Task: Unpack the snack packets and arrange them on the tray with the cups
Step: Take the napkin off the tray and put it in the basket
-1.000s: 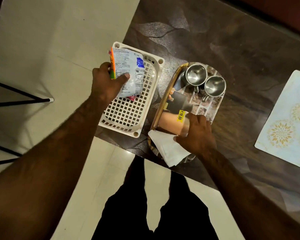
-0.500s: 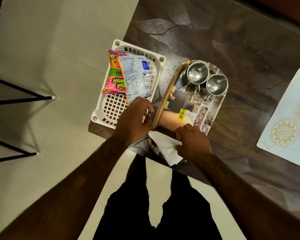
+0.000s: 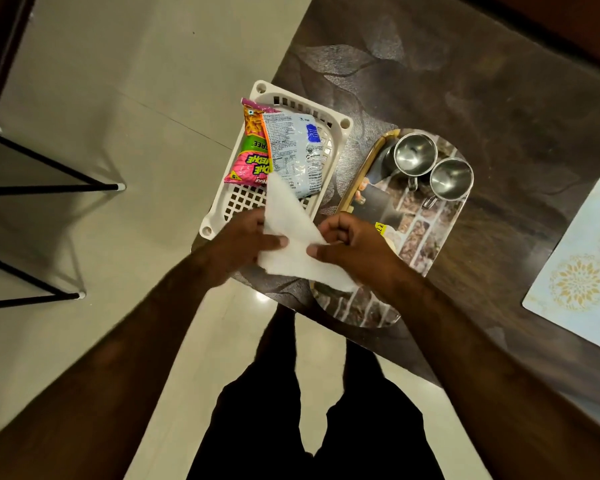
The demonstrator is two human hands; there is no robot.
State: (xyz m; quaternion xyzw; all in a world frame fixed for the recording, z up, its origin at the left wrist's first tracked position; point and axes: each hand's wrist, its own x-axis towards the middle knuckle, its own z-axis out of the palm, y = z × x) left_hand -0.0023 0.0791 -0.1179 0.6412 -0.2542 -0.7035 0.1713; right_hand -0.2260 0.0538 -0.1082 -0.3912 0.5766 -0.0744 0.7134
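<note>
Nearest to me, both my hands are closed on one white paper napkin (image 3: 288, 244): my left hand (image 3: 246, 242) pinches its left edge with the thumb laid across the sheet, and my right hand (image 3: 347, 245) is curled into a narrow pinch on its right side. The sheet is lifted over the table corner, one point standing up over the basket, the lower edge drooping toward the near end of the tray (image 3: 357, 311).

I judge the step to be opening or refolding this napkin so it can lie flat on the tray. To do it well I should keep the pinches light and near the corners, pull evenly so the thin paper does not tear, and lower it onto the bare near end of the tray.

Just past my right hand, a packet with a yellow price sticker (image 3: 380, 227) lies on the tray, mostly hidden. Beyond my left hand, the white plastic basket (image 3: 257, 199) holds two snack packets not yet moved: a pink and green one (image 3: 252, 150) and a pale, printed one (image 3: 297, 150) overlapping it. At the tray's far end stand two steel cups (image 3: 414, 155), touching or nearly so.
</note>
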